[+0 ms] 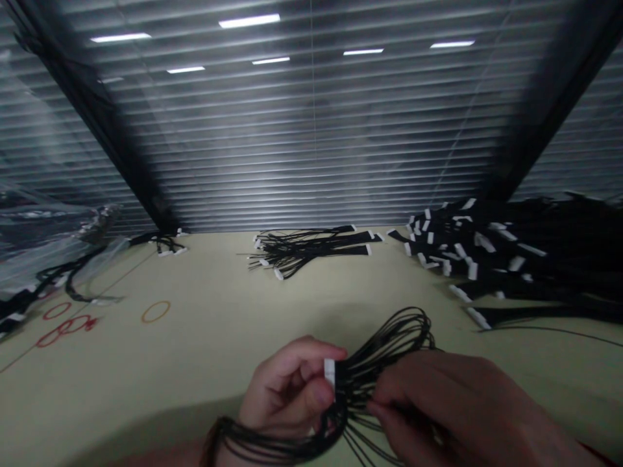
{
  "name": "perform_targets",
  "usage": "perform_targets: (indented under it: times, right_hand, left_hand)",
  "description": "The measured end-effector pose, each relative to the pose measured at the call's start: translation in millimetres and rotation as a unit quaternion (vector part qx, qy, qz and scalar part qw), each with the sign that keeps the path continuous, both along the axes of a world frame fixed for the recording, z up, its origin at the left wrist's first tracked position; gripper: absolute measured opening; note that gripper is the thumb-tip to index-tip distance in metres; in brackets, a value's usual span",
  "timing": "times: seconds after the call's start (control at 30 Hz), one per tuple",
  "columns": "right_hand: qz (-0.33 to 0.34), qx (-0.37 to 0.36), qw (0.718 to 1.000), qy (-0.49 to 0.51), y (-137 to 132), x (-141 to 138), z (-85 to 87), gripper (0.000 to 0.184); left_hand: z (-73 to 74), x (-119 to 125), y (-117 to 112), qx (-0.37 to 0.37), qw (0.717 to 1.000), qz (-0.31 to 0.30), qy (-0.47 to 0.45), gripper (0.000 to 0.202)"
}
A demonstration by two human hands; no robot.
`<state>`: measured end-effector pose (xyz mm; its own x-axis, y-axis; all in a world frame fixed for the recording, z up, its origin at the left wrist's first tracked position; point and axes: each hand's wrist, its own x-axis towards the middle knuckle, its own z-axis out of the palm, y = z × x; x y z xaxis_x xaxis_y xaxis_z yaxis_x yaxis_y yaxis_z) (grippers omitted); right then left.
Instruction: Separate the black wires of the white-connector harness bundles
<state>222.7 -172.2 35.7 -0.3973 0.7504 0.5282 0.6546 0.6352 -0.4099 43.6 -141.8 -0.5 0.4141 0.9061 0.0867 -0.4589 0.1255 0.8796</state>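
My left hand [287, 389] is closed in a pinch on a small white connector [329, 371] at the end of a bundle of thin black wires [389, 350]. The wires loop up and to the right, then trail back down across my left wrist. My right hand [462, 408] sits just right of the connector with its fingers closed among the black wires. Both hands hover low over the pale yellow table [219, 350], near its front edge.
A small bunch of black wire harnesses with white connectors [311, 246] lies at the back centre. A large heap of the same harnesses [511, 259] fills the back right. Clear plastic bags with wires [43, 253] and rubber bands [156, 312] lie at the left. Window blinds stand behind the table.
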Motion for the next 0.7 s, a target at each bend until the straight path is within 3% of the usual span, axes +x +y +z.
perform_targets:
  times: [0.27,0.5,0.7]
  right_hand:
    - [0.003,0.036,0.999,-0.004,-0.3,-2.6,2.3,0.018]
    - [0.026,0.03,0.999,-0.032,0.0,-1.9,-5.3,0.02]
    - [0.042,0.02,0.998,-0.039,0.6,-2.4,-5.0,0.02]
  left_hand:
    - [-5.3,-4.7,4.6,0.041,0.998,-0.037,0.012,0.018]
    - [-15.0,-4.9,7.2,0.177,0.981,-0.075,0.004,0.025]
    - [-16.3,-5.0,7.1,0.185,0.979,-0.076,0.026,0.023]
